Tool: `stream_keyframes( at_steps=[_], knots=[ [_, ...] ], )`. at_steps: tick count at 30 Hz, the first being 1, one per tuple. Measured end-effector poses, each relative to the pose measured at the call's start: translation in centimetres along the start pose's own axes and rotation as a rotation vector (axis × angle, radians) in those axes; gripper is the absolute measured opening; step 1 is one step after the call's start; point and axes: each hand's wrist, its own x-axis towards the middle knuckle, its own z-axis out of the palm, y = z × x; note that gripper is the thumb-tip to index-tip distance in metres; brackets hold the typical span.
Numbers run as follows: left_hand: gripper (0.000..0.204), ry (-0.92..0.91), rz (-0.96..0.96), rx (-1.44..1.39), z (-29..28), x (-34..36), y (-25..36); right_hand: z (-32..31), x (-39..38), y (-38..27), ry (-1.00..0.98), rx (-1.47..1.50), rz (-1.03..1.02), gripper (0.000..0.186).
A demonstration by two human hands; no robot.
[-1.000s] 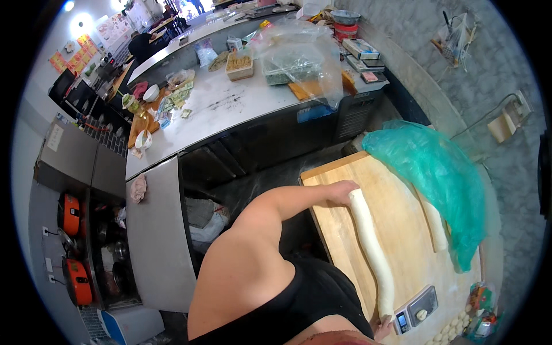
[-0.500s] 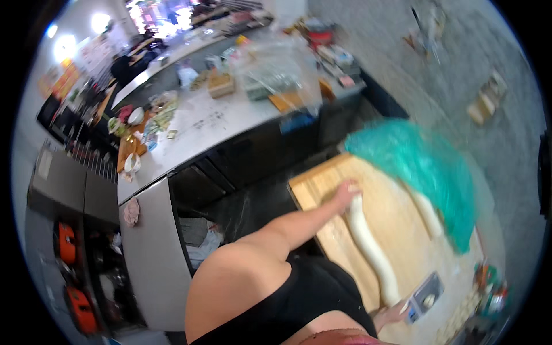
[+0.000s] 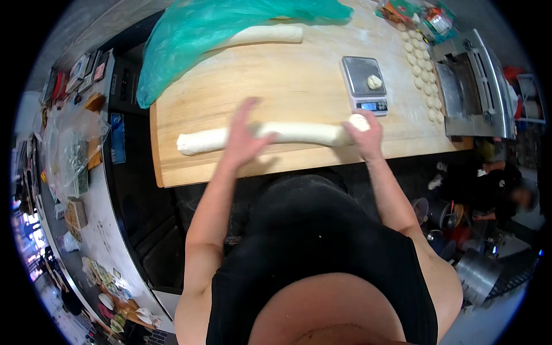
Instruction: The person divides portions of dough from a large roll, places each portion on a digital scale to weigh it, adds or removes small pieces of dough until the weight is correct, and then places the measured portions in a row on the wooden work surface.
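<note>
A long roll of white dough (image 3: 305, 133) lies across the wooden board (image 3: 287, 80). My left hand (image 3: 244, 141) rests flat on the roll's middle-left, fingers spread. My right hand (image 3: 363, 133) grips the roll's right end. Just beyond it stands a small digital scale (image 3: 363, 85) with a dough ball (image 3: 374, 81) on its plate. A second dough roll (image 3: 261, 35) lies at the far side, partly under a green plastic sheet (image 3: 224, 29).
Rows of small dough balls (image 3: 422, 69) line the board's right side next to a metal machine (image 3: 471, 86). A steel counter (image 3: 98, 230) with packets runs along the left. A person (image 3: 494, 190) crouches among pots at lower right.
The view has swung round, so the board now lies ahead of me. My left hand has moved from the roll's end to its middle. My right hand has come to grip the other end.
</note>
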Motion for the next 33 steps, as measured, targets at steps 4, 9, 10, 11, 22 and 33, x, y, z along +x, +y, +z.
stream_keyframes(
  at_steps=[4, 9, 10, 11, 22, 33],
  knots=[
    [0.066, -0.122, 0.230, -0.230, 10.5, 2.4, 8.2, 1.0, -0.5, -5.4, -0.121, 0.131, -0.284, 0.035],
    [0.044, -0.218, 0.076, -0.393, 17.0, 4.5, 11.7, -4.7, 2.2, -5.6, -0.092, 0.125, -0.548, 0.045],
    [0.045, -0.292, 0.173, -0.352, 18.5, 5.3, 12.8, -5.9, 2.4, -4.4, -0.111, 0.310, -0.432, 0.046],
    [0.045, -0.374, 0.144, -0.372, 20.3, 6.0, 13.9, -7.3, 2.7, -2.6, -0.131, 0.357, -0.360, 0.043],
    [0.061, -0.452, -0.142, -0.606, 28.3, 10.1, 18.0, -15.8, 8.6, 8.6, -0.388, 0.608, -0.197, 0.068],
    [0.060, -0.666, -0.321, -0.754, 26.6, 11.9, 16.7, -14.5, 12.4, 8.9, -0.859, 0.611, -0.132, 0.073]
  ],
)
